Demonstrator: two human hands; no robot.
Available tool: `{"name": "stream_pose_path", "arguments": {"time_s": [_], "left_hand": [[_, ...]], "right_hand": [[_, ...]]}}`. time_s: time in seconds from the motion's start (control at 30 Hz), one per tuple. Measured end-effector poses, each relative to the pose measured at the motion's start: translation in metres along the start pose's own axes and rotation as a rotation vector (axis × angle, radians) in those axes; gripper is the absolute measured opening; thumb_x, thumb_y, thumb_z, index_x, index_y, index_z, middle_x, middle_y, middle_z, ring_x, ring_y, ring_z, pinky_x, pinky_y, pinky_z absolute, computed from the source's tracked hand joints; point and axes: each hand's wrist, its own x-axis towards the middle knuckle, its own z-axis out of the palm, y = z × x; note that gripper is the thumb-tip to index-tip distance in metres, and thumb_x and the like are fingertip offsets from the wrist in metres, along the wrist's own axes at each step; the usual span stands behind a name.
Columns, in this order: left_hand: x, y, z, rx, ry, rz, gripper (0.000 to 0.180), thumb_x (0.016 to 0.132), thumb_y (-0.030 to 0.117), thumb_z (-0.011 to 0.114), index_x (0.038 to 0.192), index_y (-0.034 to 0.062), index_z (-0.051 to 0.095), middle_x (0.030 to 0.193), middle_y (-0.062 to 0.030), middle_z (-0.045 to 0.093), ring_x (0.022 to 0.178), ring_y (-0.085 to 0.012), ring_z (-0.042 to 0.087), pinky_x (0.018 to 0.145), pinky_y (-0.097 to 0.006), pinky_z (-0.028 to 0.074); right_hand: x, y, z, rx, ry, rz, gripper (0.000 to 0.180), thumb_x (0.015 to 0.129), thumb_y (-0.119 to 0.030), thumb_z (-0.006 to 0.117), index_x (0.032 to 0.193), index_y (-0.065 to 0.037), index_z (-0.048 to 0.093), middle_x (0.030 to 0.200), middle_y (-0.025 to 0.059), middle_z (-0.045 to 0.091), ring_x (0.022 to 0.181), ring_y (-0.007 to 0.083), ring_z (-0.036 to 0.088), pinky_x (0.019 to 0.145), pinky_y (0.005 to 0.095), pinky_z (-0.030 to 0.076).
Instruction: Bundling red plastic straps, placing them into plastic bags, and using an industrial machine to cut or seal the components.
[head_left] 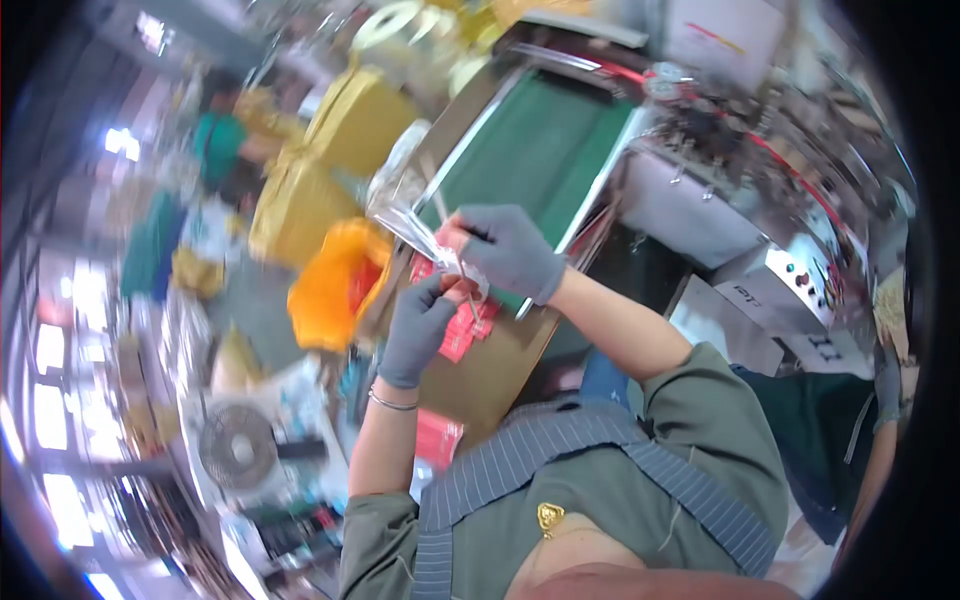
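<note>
My left hand (420,328), in a grey glove with bare fingertips, is closed in a pinch at the near end of the conveyor. Just above it my right hand (512,252), gloved alike, has its fingers closed too. Between the fingertips is a thin, clear-whitish plastic piece (455,262), blurred, whose exact kind I cannot make out. Below the hands several small red packets (468,332) lie on a brown cardboard surface (490,385). Closer to my body lies another red packet (437,437).
A green conveyor belt (530,150) runs away from me. On its left are an orange plastic bag (335,290), yellow wrapped bundles (310,195) and a fan (238,445). A machine with a button panel (800,280) stands right. Another person's arm (880,460) shows at the right edge.
</note>
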Motion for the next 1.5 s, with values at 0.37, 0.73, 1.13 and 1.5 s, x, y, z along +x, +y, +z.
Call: {"name": "stream_pose_path", "arguments": {"time_s": [0.37, 0.73, 1.13, 1.5], "left_hand": [[-0.301, -0.251, -0.07, -0.105, 1.327, -0.341, 0.022, 0.084, 0.014, 0.056, 0.1, -0.0007, 0.061, 0.087, -0.005, 0.06, 0.082, -0.0144, 0.054, 0.075, -0.027, 0.043], [-0.089, -0.465, -0.101, 0.353, 0.963, -0.362, 0.074, 0.088, 0.037, 0.056, 0.135, -0.01, 0.024, 0.137, -0.0305, 0.033, 0.131, -0.0356, 0.031, 0.107, -0.037, 0.026], [-0.012, -0.453, -0.091, -0.27, 0.945, -0.235, 0.064, 0.08, 0.049, 0.064, 0.11, -0.0072, 0.056, 0.107, -0.0168, 0.061, 0.091, -0.0246, 0.059, 0.082, -0.034, 0.046], [-0.037, -0.471, -0.093, -1.004, 0.844, -0.138, 0.053, 0.083, 0.035, 0.064, 0.119, -0.0009, 0.049, 0.109, -0.0126, 0.059, 0.096, -0.027, 0.061, 0.088, -0.038, 0.05]], "right_hand": [[0.203, 0.229, 0.158, -1.188, -0.018, -0.116, 0.059, 0.082, -0.044, 0.058, 0.12, -0.001, 0.047, 0.105, 0.0216, 0.059, 0.098, 0.0357, 0.057, 0.084, 0.04, 0.045], [0.177, 0.469, 0.031, -1.366, 0.247, 0.236, 0.095, 0.079, -0.066, 0.046, 0.141, 0.001, 0.018, 0.133, 0.0338, 0.034, 0.107, 0.0439, 0.052, 0.092, 0.0455, 0.042], [0.143, 0.467, 0.039, -1.312, 0.04, 0.177, 0.091, 0.069, -0.072, 0.051, 0.125, 0.0, 0.047, 0.123, 0.0263, 0.05, 0.11, 0.0377, 0.053, 0.094, 0.0423, 0.041], [0.12, 0.469, 0.073, -1.062, -0.37, 0.399, 0.08, 0.069, -0.062, 0.062, 0.115, 0.003, 0.056, 0.105, 0.0222, 0.062, 0.094, 0.0351, 0.062, 0.084, 0.0378, 0.048]]}}
